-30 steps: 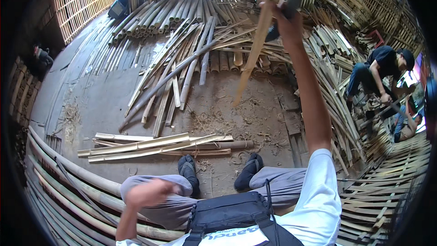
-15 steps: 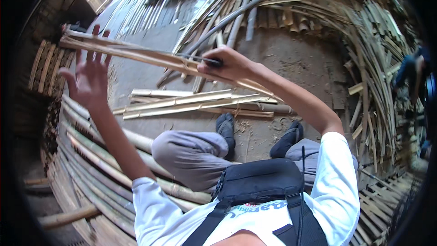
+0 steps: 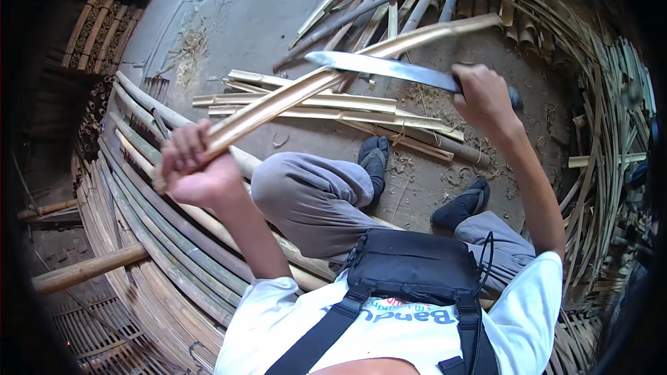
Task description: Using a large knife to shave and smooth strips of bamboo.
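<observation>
My left hand [image 3: 205, 173] is closed around the near end of a long split bamboo piece [image 3: 292, 97]. The piece slants up and away to the right, its pale hollow inner side showing. In my right hand [image 3: 486, 101] is the dark handle of a machete [image 3: 410, 73]. Its broad, shiny blade points left and crosses the bamboo near the middle; I cannot tell whether the two touch. Under the raised bamboo, several split bamboo lengths [image 3: 306, 101] lie on the floor in front of my feet.
Curved bamboo poles [image 3: 174, 250] run along my left side. A pile of bamboo strips [image 3: 604, 167] stands at the right, and more poles [image 3: 417, 0] lie at the far side. Shavings litter the floor [image 3: 445, 163]. A stacked bamboo bundle [image 3: 101, 35] sits far left.
My left hand was spread open and is now closed on the bamboo's end. My right hand moved right with the machete, off the bamboo. The bamboo swung to slant up rightward.
</observation>
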### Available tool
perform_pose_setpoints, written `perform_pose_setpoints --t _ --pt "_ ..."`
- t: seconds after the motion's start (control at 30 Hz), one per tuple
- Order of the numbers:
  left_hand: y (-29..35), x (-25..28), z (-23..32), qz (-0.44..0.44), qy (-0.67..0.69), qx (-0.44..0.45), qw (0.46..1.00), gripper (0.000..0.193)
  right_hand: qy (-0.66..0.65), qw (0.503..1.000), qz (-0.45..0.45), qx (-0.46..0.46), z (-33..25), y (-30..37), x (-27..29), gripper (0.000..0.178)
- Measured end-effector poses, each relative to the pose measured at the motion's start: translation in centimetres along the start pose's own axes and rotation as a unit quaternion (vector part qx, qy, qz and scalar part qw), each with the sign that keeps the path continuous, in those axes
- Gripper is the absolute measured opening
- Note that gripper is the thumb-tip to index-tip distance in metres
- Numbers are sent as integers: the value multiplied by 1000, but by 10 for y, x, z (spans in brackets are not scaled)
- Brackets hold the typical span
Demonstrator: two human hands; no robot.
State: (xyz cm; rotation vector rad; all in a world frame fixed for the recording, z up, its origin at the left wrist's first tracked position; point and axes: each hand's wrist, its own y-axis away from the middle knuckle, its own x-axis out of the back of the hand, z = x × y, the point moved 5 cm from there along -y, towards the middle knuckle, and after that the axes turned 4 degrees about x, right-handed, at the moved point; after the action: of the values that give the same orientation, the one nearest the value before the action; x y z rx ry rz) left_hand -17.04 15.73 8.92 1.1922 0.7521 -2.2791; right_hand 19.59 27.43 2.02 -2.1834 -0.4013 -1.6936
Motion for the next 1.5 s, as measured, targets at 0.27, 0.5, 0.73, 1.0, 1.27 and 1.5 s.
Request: perform_pose_setpoints --t 0.27,0.5,0.73,1.0,1.27,1.5 --pt "63 32 -59 2 -57 3 998 29 -505 827 -158 -191 49 108 -136 30" --pt "71 -28 -53 -171 -134 -74 973 27 -539 753 -92 -366 74 185 -213 48" --pt "57 -60 -38 -181 -120 -93 972 34 -466 816 -19 -342 94 195 -173 18" --pt "62 -74 -45 -153 -124 -128 972 44 -522 783 -19 -338 47 161 -116 24" --pt "56 -74 -39 -216 -60 -99 969 41 -406 903 0 -139 -29 131 -72 35" --pt "52 -72 -43 -206 -33 -101 973 48 -441 892 -12 -101 -53 112 -64 34"
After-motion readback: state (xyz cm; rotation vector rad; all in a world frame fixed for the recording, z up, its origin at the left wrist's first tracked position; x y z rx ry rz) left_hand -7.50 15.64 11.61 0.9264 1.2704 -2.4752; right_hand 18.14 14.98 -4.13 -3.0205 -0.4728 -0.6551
